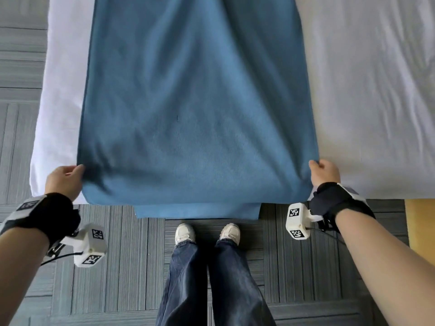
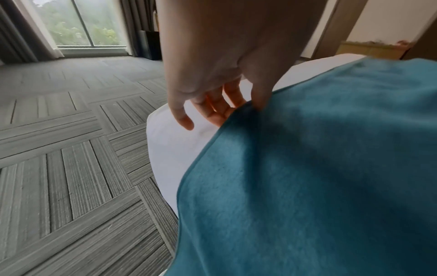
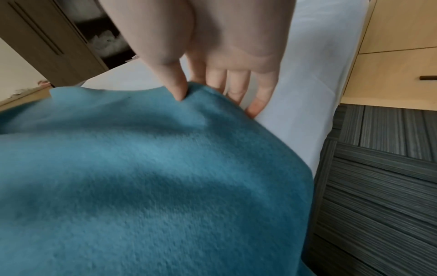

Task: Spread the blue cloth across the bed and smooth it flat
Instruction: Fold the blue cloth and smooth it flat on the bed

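Observation:
The blue cloth (image 1: 197, 109) lies lengthwise on the white bed (image 1: 367, 95), its near end hanging over the bed's near edge. My left hand (image 1: 64, 178) pinches the cloth's left edge near the near corner, thumb on top, fingers under the cloth (image 2: 307, 168). My right hand (image 1: 323, 171) pinches the right edge the same way, its thumb pressing into the cloth (image 3: 141, 177). Shallow folds run from both pinched spots toward the middle. A lower layer of cloth shows below the near hem.
I stand at the bed's near edge, my shoes (image 1: 207, 232) on grey patterned carpet (image 1: 117, 267). White sheet (image 1: 61, 102) shows on both sides of the cloth. A wooden cabinet (image 3: 397, 56) stands to the right, a window (image 2: 78, 22) far left.

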